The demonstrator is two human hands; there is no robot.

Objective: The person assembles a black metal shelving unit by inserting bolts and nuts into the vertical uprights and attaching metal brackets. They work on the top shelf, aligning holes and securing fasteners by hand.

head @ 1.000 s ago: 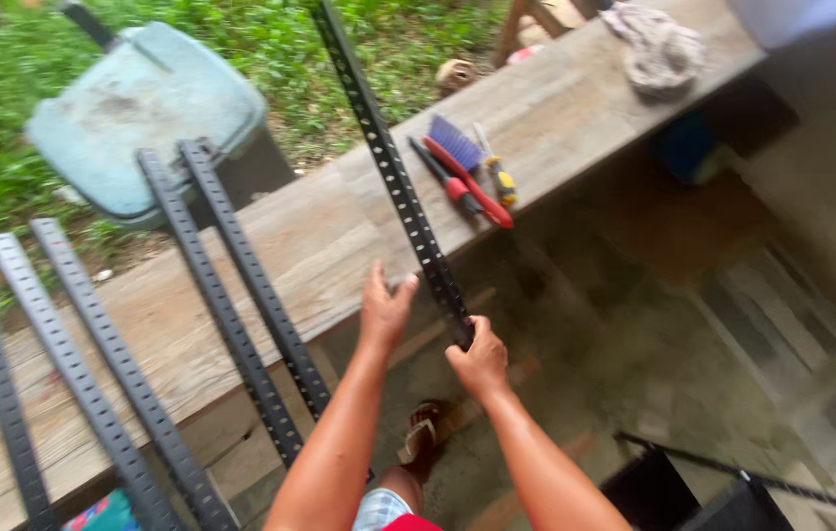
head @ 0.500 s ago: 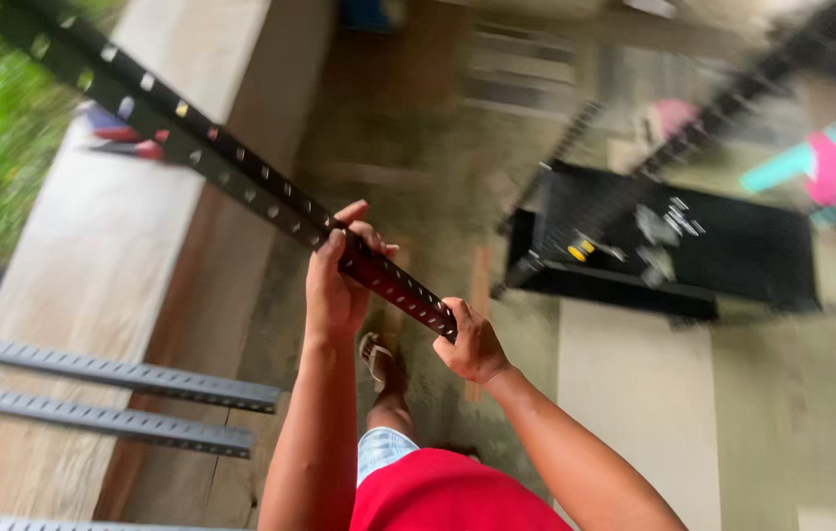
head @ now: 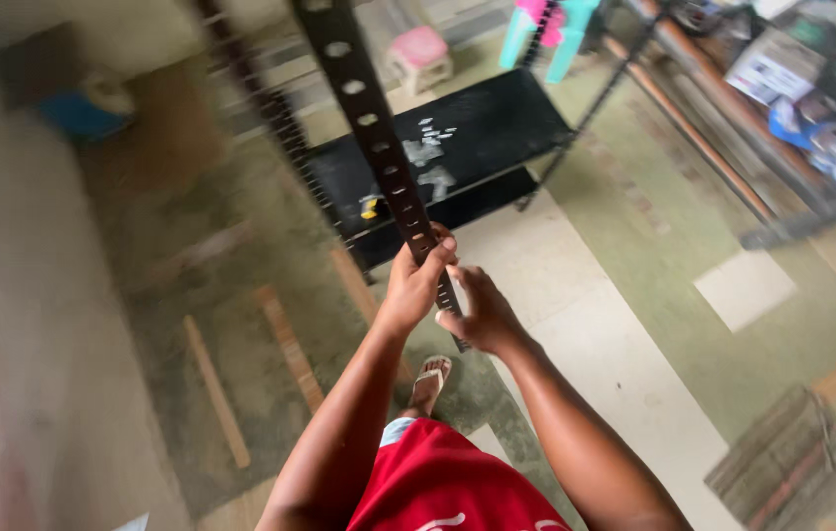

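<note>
A long dark slotted metal angle bar with rows of holes runs from the top of the view down to my hands. My left hand is wrapped around the bar near its lower end. Just below it, my right hand holds the bar's bottom end. A black metal shelf panel lies on the floor ahead, with small light hardware pieces scattered on it and other slotted bars fixed to its frame.
Thin wooden strips lie on the concrete floor at left. A pink stool and a teal stool stand at the back. Long poles and cluttered boxes fill the right. A bundle of sticks lies lower right.
I have turned away from the wooden bench with the bar in both hands. The view now faces the black shelf panel, and the bar points toward it.
</note>
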